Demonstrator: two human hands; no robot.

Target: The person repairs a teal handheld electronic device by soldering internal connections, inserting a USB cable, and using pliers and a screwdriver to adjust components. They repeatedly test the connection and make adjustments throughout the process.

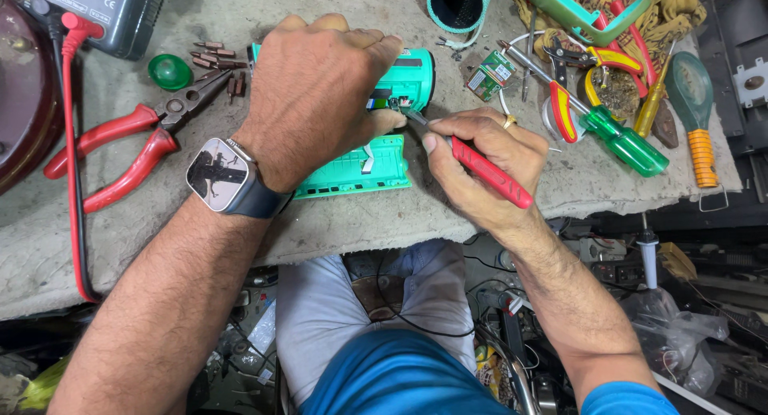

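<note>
My left hand (320, 87) grips a teal cylindrical device body (412, 79) lying on the grey cloth-covered bench and covers most of it. A smartwatch (218, 175) is on that wrist. My right hand (480, 163) holds a red-handled tool (488, 171) like a pen, its metal tip touching the small exposed part at the device's near edge. A flat teal casing panel (356, 171) with a white ribbon lies just below the device, between both hands.
Red-handled pliers (120, 147), a green cap (170, 71), several screwdriver bits (218, 59) and a meter (96, 11) with a red lead lie at left. At right are a small circuit board (490, 75), a green screwdriver (628, 147), cutters (588, 59) and an orange-handled tool (696, 119).
</note>
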